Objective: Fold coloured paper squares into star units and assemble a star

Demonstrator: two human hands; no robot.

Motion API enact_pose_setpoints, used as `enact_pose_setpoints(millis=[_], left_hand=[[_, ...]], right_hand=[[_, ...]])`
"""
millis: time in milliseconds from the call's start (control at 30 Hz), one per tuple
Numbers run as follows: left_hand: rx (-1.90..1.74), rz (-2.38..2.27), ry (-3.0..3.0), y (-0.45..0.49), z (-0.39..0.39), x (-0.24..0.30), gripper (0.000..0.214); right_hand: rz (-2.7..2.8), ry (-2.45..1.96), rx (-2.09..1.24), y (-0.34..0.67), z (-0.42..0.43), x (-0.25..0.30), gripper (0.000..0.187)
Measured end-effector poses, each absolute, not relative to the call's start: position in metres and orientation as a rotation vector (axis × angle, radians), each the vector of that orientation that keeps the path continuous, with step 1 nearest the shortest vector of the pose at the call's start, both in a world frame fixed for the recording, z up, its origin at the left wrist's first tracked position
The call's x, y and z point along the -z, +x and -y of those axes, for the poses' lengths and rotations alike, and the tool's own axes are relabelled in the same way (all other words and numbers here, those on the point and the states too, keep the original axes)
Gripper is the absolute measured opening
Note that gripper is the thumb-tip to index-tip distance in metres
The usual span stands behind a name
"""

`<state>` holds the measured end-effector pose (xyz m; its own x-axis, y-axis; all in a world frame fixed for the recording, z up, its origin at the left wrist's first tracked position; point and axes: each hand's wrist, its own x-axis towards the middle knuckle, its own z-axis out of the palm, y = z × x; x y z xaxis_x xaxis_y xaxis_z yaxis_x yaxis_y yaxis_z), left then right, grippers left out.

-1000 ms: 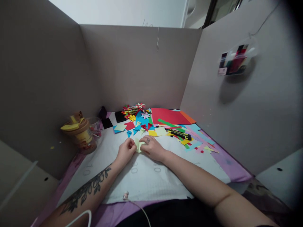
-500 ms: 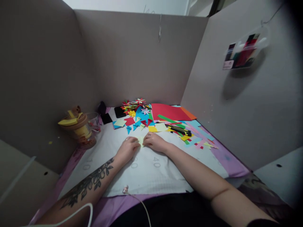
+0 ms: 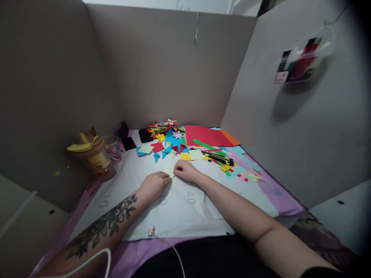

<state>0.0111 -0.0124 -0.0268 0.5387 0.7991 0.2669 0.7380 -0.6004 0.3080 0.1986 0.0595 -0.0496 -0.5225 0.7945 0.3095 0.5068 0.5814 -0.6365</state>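
Note:
A small pale yellow-green piece of paper [image 3: 170, 171] lies between my hands on the white sheet [image 3: 176, 216]. My left hand [image 3: 155, 183] has its fingers bent together at the paper's left and lower side. At the paper's right edge, the fingers of my right hand [image 3: 185, 171] are pinched closed on it. My fingers hide part of the paper. Just beyond them lie small blue folded pieces [image 3: 157, 157], red folded pieces [image 3: 179, 149] and a pale paper square [image 3: 197, 154] over a yellow one.
Folded paper stars [image 3: 162, 129] are heaped at the back, beside large red paper [image 3: 203, 136]. A black-and-yellow cutter [image 3: 219, 158] rests among paper strips to the right. A clay pot [image 3: 92, 154] stands left. A cable [image 3: 166, 243] crosses the front edge.
The right hand's fingers have drawn into a tighter pinch, and more of the pale paper shows between the hands. My left hand has shifted slightly left and down.

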Motion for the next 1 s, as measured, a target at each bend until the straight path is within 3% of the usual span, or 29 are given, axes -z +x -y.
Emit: enact_pose_setpoints(millis=[600,1000], left_hand=[[-0.343,-1.392,2.81,0.015,0.012,0.03,0.035],[-0.021,-1.462,2.94,0.026,0.02,0.018,0.023]], right_hand=[[2.215,-1.267,-0.513,0.185,-0.058,0.051,0.009],[2.241,-1.343,-0.467,0.182,-0.056,0.05,0.01]])
